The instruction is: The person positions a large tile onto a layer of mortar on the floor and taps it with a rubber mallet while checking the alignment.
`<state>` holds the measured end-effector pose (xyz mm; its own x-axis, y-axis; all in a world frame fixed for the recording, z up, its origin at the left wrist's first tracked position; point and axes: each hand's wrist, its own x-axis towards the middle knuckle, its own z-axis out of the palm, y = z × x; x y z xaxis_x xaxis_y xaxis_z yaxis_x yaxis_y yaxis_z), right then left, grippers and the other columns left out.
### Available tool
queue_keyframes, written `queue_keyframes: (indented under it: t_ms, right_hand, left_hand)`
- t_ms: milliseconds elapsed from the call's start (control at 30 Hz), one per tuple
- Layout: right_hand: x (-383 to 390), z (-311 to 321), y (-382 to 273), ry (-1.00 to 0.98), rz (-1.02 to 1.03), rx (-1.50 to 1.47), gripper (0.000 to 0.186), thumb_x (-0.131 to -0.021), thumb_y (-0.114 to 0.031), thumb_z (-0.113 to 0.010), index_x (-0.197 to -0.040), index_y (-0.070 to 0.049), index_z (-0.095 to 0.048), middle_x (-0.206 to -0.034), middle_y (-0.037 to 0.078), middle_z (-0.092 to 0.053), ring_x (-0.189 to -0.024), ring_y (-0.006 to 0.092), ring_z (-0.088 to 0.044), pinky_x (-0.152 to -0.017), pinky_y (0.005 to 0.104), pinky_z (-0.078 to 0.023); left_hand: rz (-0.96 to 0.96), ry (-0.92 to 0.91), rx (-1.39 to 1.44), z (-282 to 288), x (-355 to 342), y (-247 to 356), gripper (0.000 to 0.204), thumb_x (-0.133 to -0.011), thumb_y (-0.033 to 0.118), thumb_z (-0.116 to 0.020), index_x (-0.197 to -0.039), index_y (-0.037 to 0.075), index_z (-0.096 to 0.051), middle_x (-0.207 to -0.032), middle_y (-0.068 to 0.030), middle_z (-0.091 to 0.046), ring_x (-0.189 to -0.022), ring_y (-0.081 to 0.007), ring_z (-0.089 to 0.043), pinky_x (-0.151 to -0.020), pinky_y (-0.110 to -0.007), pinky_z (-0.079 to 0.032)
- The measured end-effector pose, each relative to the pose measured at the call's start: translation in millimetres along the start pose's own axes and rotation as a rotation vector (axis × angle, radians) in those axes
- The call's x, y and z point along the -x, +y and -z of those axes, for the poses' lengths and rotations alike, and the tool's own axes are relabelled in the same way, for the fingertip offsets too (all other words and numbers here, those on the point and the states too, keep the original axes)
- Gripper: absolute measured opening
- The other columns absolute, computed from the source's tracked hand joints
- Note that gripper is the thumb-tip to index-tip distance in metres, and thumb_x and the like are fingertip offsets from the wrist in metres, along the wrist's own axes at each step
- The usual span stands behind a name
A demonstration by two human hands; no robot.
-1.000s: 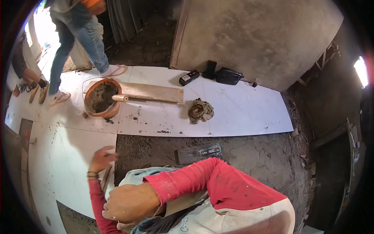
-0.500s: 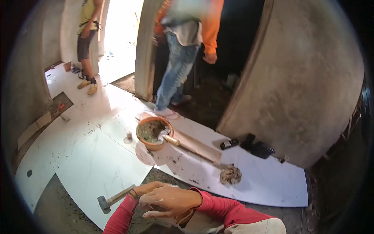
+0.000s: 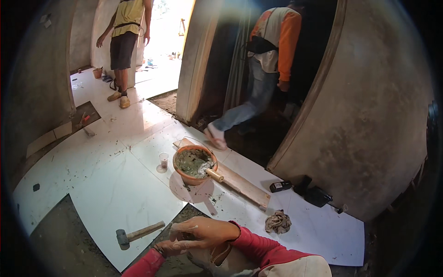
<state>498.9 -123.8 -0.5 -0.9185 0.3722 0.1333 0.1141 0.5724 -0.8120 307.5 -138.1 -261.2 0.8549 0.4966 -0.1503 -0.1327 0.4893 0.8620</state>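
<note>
My right hand (image 3: 205, 231) crosses over my left one just in front of my knees, its fingers loosely bent and apart, with nothing seen in them. Only the back of my left hand (image 3: 171, 248) shows; its fingers are hidden behind the right. Nearest to both lies a mallet (image 3: 138, 232) with a dark head and wooden handle, on a white floor tile (image 3: 115, 184). Beyond my hands, an orange bucket (image 3: 188, 180) holds wet grey-green mortar, with a wooden-handled tool (image 3: 214, 175) leaning out of it.
A wooden board (image 3: 249, 194) runs behind the bucket. A clear cup (image 3: 164, 159), a crumpled rag (image 3: 278, 222) and a black box-shaped object (image 3: 280, 186) sit on the tiles. Bare mortar bed (image 3: 69, 235) borders them at lower left. Two people stand or walk near the doorways.
The person in orange sleeves has stepped right into the dark doorway. My view has tilted up slightly. My left hand has drawn back lower left, partly out from under my right.
</note>
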Motion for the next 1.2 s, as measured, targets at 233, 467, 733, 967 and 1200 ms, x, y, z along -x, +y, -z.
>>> queue_keyframes:
  t_ms: [233, 467, 733, 967, 1200]
  right_hand:
    - [-16, 5, 18, -0.017, 0.03, 0.022, 0.029, -0.096, -0.025, -0.062, -0.11, 0.0, -0.058, -0.093, 0.017, -0.064, -0.086, 0.0333, -0.065, -0.075, 0.0381, -0.051]
    - [-9, 14, 19, -0.025, -0.055, -0.074, 0.024, -0.093, -0.021, -0.068, -0.104, 0.0, -0.062, -0.089, 0.014, -0.068, -0.081, 0.027, -0.067, -0.073, 0.034, -0.051]
    - [0, 17, 8, 0.0, -0.022, -0.079, 0.02, -0.093, -0.018, -0.068, -0.105, -0.002, -0.064, -0.089, 0.011, -0.07, -0.078, 0.0206, -0.067, -0.072, 0.0306, -0.05]
    - [8, 9, 12, 0.327, 0.006, 0.134, 0.014, -0.087, -0.016, -0.072, -0.092, -0.003, -0.069, -0.084, 0.009, -0.069, -0.073, 0.0249, -0.065, -0.066, 0.033, -0.05]
    - [-9, -1, 12, 0.34, 0.022, 0.151, 0.01, -0.085, -0.008, -0.072, -0.091, -0.001, -0.068, -0.078, 0.009, -0.069, -0.071, 0.0205, -0.067, -0.063, 0.0289, -0.051]
  left_hand:
    - [-0.11, 0.029, 0.396, 10, 5, -84, 0.074, -0.091, 0.059, -0.056, -0.142, 0.008, -0.043, -0.141, -0.007, -0.049, -0.128, -0.0208, -0.047, -0.111, -0.039, -0.037]
    - [-0.458, 0.22, 0.142, -53, -7, 11, 0.067, -0.099, 0.051, -0.048, -0.147, 0.005, -0.035, -0.14, -0.0071, -0.045, -0.122, -0.0158, -0.047, -0.1, -0.033, -0.042]
    - [-0.271, 0.059, -0.38, -35, -7, 83, 0.076, -0.095, 0.056, -0.054, -0.149, 0.008, -0.031, -0.143, -0.0046, -0.043, -0.132, -0.0154, -0.039, -0.109, -0.033, -0.035]
    - [-0.432, 0.033, -0.438, -40, -33, 94, 0.074, -0.099, 0.057, -0.044, -0.149, 0.005, -0.03, -0.143, -0.0101, -0.042, -0.134, -0.021, -0.037, -0.112, -0.035, -0.029]
    - [-0.441, 0.06, -0.505, -26, -14, 83, 0.069, -0.101, 0.051, -0.044, -0.145, -0.001, -0.034, -0.143, -0.0152, -0.044, -0.132, -0.0222, -0.04, -0.112, -0.036, -0.03]
